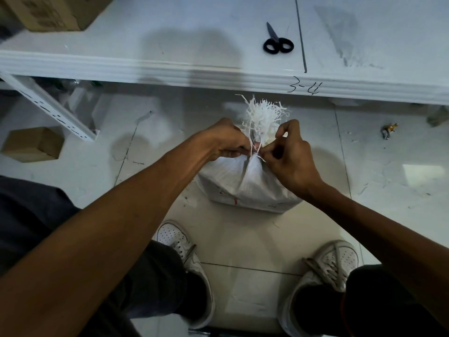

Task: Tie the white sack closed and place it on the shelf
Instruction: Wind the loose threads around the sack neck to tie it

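Observation:
A white woven sack stands on the tiled floor between my feet and the shelf. Its mouth is gathered into a tight neck, and the frayed white top fans out above. My left hand is closed around the neck from the left. My right hand pinches a thin white string at the neck from the right, fingertips touching the gathered fabric. The white shelf runs across the view just beyond the sack, with "3-4" handwritten on its front edge.
Black scissors lie on the shelf surface above the sack. A cardboard box sits at the shelf's far left. A small cardboard box rests on the floor beside a perforated shelf post. My white shoes flank the sack.

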`<action>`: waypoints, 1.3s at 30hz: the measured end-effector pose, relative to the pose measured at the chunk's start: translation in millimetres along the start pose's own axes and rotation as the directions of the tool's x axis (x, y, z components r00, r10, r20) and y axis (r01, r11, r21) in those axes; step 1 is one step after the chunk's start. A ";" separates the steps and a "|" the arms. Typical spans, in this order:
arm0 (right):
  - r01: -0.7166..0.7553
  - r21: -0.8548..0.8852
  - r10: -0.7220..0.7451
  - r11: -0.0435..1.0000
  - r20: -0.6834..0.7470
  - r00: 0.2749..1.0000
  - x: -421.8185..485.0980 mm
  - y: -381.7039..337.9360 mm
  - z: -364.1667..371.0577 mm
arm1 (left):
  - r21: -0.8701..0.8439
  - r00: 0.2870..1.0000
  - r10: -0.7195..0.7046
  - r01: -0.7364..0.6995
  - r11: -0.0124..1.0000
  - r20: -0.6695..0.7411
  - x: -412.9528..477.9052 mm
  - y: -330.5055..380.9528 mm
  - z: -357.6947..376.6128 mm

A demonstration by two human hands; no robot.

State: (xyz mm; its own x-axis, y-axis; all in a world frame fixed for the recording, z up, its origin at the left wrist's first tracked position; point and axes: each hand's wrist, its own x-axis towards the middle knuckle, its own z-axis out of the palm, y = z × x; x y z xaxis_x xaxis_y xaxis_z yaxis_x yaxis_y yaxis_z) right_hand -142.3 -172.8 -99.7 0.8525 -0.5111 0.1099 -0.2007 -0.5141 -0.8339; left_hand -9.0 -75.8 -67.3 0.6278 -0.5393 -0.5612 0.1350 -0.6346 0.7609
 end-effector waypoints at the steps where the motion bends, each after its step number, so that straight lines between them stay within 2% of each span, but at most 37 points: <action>1: -0.005 -0.004 0.005 1.000 0.003 1.000 0.1 -0.3 -0.1 | 0.002 1.000 -0.003 0.003 1.000 0.002 0.9 0.0 0.1; 15: -0.010 -0.067 0.014 0.998 0.069 0.998 -2.3 -2.2 1.2 | 0.068 1.000 0.028 -0.027 0.997 -0.010 16.4 -7.8 -2.4; 25: 0.063 -0.164 -0.040 0.984 0.139 0.989 -9.3 6.8 -7.4 | 0.113 0.991 0.098 -0.088 0.990 -0.088 28.0 -13.6 -0.5; 29: 0.062 -0.148 -0.040 0.987 0.144 0.989 -11.7 10.4 -8.9 | 0.176 0.982 0.140 -0.116 0.978 -0.127 28.8 -13.4 1.2; 32: 0.042 -0.154 -0.019 0.987 0.146 0.989 -12.6 14.4 -6.8 | 0.161 0.987 0.111 -0.092 0.983 -0.114 27.7 -11.2 -0.5; 39: 0.078 -0.307 -0.042 0.949 0.123 0.992 -6.1 3.5 0.5 | 0.085 0.993 0.059 -0.050 0.995 -0.107 25.8 -10.1 -2.7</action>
State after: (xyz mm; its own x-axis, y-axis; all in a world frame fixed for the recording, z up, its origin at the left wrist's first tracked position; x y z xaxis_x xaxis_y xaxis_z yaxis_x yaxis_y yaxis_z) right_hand -147.9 -171.2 -103.6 0.9129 -0.4008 0.0777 -0.2719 -0.7389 -0.6165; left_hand 7.9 -81.8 -88.6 0.7130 -0.5134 -0.4775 0.0382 -0.6516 0.7576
